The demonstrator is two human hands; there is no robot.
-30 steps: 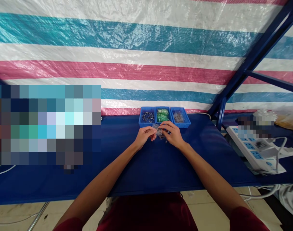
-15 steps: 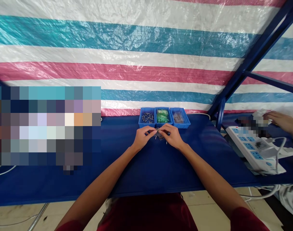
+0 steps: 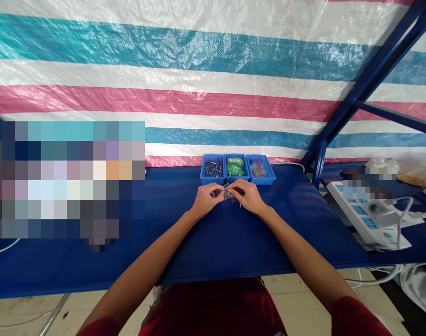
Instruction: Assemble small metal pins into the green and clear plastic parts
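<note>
In front of the blue bins, my left hand [image 3: 206,198] and my right hand [image 3: 248,195] meet, both with thumb and fingertips pinched. Between them is a small clear plastic bag [image 3: 228,193], gripped from both sides. Its contents are too small to make out. Small metal pieces [image 3: 213,169] fill the left blue bin [image 3: 213,180]. Green packets [image 3: 235,166] lie in the middle blue bin [image 3: 237,179], and clear plastic bags [image 3: 258,169] in the right blue bin [image 3: 264,181].
The bins stand against a striped tarp [image 3: 185,100] at the back of the blue table [image 3: 227,247]. On the right are a white power strip [image 3: 365,212] with cables and a slanting blue frame post [image 3: 367,79]. A blurred-out patch covers the left side.
My hands stay together at the bag, their fingertips slightly shifted. Another person's hand at the far right has left the view. The whole view has moved a little.
</note>
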